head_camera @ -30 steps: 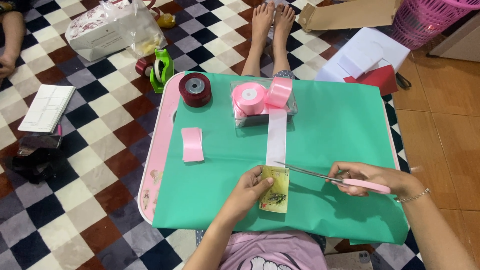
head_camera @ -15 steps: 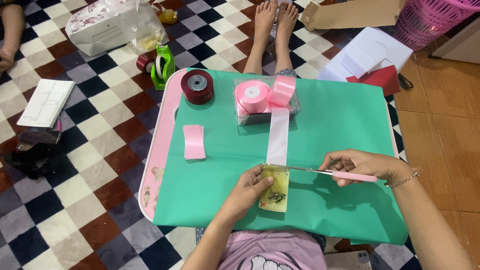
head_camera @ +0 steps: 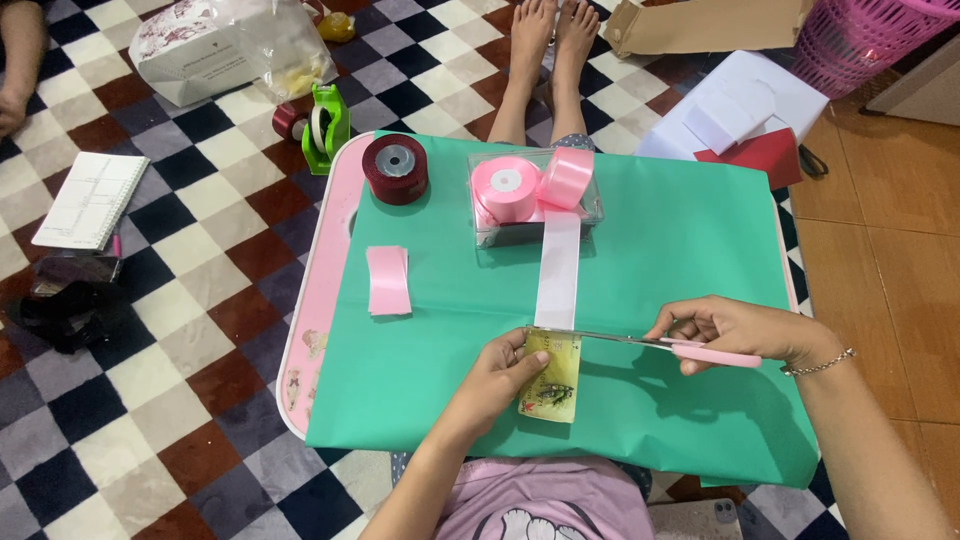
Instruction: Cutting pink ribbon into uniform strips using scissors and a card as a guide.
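Your right hand (head_camera: 735,335) had slid the scissors (head_camera: 660,345) leftward across the pink ribbon (head_camera: 558,270), fingers closed around the handles; your left hand (head_camera: 500,375) pinched the yellow card (head_camera: 552,385) beneath it on the green worktop (head_camera: 680,240).

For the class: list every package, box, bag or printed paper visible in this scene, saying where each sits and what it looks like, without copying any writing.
Clear plastic box: far side of the green sheet, rectangular, holds pink ribbon rolls.
Plastic bag: floor, far left, white and clear, crumpled.
Cardboard box: floor, far right, brown, flat.
Notepad: floor, left, white, lined.
Printed card: under the left hand, yellowish, rectangular.
White papers: floor, right, over a red folder.
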